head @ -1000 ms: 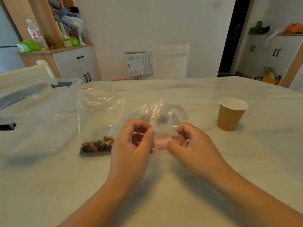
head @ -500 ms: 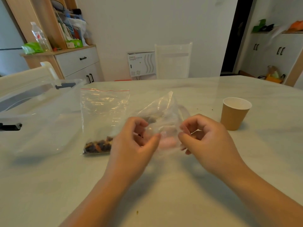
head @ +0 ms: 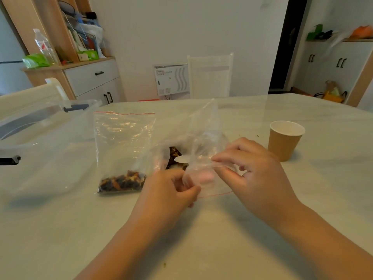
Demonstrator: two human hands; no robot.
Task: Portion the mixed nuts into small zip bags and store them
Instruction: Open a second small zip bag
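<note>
Both hands, left (head: 171, 190) and right (head: 256, 172), pinch a small clear zip bag (head: 203, 158) mid-table, hiding loose nuts (head: 174, 155); left, a nut-filled clear bag (head: 123, 154) and transparent plastic bin (head: 40, 136); right, a brown paper cup (head: 284, 140). No legible writing.

Soft, even daylight, moderately bright, probably from the left. Faint shadows under forearms and paper cup (head: 285, 138). Glare streaks on clear bag (head: 123, 136). Overall soft focus, wide-angle bending at edges; table (head: 201, 249) slightly hazy.
</note>
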